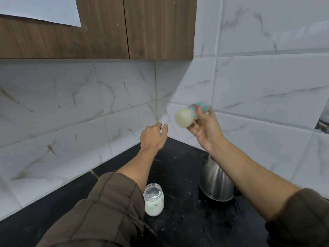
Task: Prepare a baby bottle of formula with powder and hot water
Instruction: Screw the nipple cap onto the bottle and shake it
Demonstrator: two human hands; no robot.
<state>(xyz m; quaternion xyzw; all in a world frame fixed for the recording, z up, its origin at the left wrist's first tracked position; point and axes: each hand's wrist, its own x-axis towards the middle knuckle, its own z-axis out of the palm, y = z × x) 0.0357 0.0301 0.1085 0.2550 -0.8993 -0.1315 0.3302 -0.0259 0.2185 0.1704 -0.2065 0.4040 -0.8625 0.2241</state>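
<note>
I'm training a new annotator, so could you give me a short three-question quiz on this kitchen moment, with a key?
1. Fill in: the jar of white powder stands on the black counter to the person's ___ of the steel kettle.
2. True or false: the baby bottle stands upright on the counter.
3. Which hand grips the bottle? A) the left, B) the right, C) both.

Key:
1. left.
2. False: it is held tilted in the air.
3. B: the right hand grips it, and the left hand holds nothing.
</note>
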